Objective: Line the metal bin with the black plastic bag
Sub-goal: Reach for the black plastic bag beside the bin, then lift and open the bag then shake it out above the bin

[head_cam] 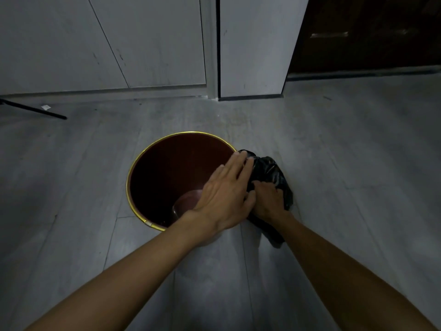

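Metal bin (152, 168) stood upright on the grey floor (334, 163), mouth open, no liner inside. Black plastic bag (272, 173) sat bunched at the bin's 3 o'clock, against the rim. Your right hand (269, 201) had its grip clamped on the bag. Your left hand (226, 194) lay flat, fingers (238, 163) spread apart, over the bin's 3 o'clock rim, fingertips touching the bag.
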A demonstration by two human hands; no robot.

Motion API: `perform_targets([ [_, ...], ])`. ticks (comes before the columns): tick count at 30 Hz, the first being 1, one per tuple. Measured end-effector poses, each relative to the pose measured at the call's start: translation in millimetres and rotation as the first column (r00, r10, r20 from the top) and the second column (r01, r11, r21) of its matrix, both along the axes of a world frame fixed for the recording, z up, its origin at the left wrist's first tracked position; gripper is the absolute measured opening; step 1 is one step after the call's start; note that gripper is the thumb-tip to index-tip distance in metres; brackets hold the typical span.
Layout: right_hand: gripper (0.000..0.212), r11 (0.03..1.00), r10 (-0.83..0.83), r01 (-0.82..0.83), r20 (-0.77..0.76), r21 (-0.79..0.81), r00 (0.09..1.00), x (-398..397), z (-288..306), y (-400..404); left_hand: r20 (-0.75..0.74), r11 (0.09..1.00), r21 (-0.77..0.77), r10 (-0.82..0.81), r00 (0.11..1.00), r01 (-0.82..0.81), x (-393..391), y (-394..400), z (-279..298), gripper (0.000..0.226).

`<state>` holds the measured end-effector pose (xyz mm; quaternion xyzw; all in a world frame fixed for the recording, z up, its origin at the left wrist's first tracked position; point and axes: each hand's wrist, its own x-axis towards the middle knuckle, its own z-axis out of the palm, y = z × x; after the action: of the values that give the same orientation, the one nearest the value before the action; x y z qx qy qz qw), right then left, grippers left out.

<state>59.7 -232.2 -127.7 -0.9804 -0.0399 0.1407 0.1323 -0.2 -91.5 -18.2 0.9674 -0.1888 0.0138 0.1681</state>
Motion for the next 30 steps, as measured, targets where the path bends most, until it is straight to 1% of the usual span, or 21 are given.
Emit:
perform_targets([
  [2, 0.050, 1.000, 0.027, -0.028, -0.053, -0.014, 0.998, -3.0, -7.7, 4.3, -0.012, 1.000, 0.015, 0.000, 1.000, 0.000, 1.7, -2.7, -1.6, 0.072],
  [4, 0.056, 0.997, 0.052, -0.056, -0.072, -0.058, 0.996, -4.8, -13.3, 7.3, -0.033, 1.000, 0.030, -0.002, 0.999, 0.003, 2.0, -5.5, -3.4, 0.072],
  [6, 0.057, 0.994, 0.048, -0.056, -0.085, -0.090, 0.995, -5.6, -18.1, 9.3, -0.036, 0.998, 0.055, -0.009, 0.999, 0.011, 1.6, -6.6, -5.6, 0.073],
  [8, 0.055, 0.996, 0.009, -0.017, -0.094, -0.088, 0.996, -6.2, -21.0, 10.6, -0.008, 0.996, 0.091, -0.022, 1.000, 0.022, 1.0, -6.0, -7.2, 0.073],
  [11, 0.055, 0.995, -0.012, 0.008, -0.041, -0.103, 0.999, -7.2, -22.5, 9.4, 0.051, 0.986, 0.168, -0.033, 0.998, 0.024, -0.5, -5.8, -9.1, 0.071],
  [14, 0.051, 0.994, -0.014, 0.015, 0.014, -0.111, 1.000, -9.9, -21.5, 7.0, 0.069, 0.980, 0.198, -0.009, 0.998, -0.005, -2.1, -6.8, -9.5, 0.070],
  [18, 0.038, 0.995, -0.086, 0.087, 0.024, -0.038, 0.996, -11.1, -17.3, -0.2, 0.063, 0.977, 0.211, 0.008, 0.998, -0.021, -3.7, -4.6, -8.4, 0.070],
  [21, 0.038, 0.994, -0.110, 0.110, -0.035, 0.000, 0.993, -10.1, -9.3, -4.9, 0.039, 0.977, 0.209, 0.025, 0.999, -0.032, -5.6, -3.6, -6.0, 0.070],
  [23, 0.035, 0.981, -0.166, 0.171, -0.062, 0.087, 0.984, -9.6, -3.5, -6.9, 0.037, 0.979, 0.202, 0.034, 0.999, -0.040, -6.2, -2.0, -3.4, 0.070],
  [25, 0.031, 0.949, -0.246, 0.253, -0.057, 0.189, 0.968, -8.9, 2.1, -10.1, 0.047, 0.980, 0.193, 0.044, 0.998, -0.052, -6.8, 0.4, -0.3, 0.070],
  [27, 0.031, 0.896, -0.351, 0.349, -0.043, 0.275, 0.935, -5.8, 10.8, -14.4, 0.054, 0.979, 0.191, 0.059, 0.997, -0.068, -7.2, 2.2, 2.6, 0.070],
  [28, 0.031, 0.850, -0.425, 0.414, -0.039, 0.327, 0.904, -3.0, 16.4, -16.6, 0.056, 0.979, 0.187, 0.069, 0.996, -0.078, -7.2, 3.1, 4.4, 0.070],
  [30, 0.030, 0.720, -0.574, 0.533, -0.050, 0.445, 0.817, 3.2, 30.6, -20.7, 0.061, 0.977, 0.186, 0.090, 0.994, -0.100, -7.0, 4.9, 8.1, 0.069],
])
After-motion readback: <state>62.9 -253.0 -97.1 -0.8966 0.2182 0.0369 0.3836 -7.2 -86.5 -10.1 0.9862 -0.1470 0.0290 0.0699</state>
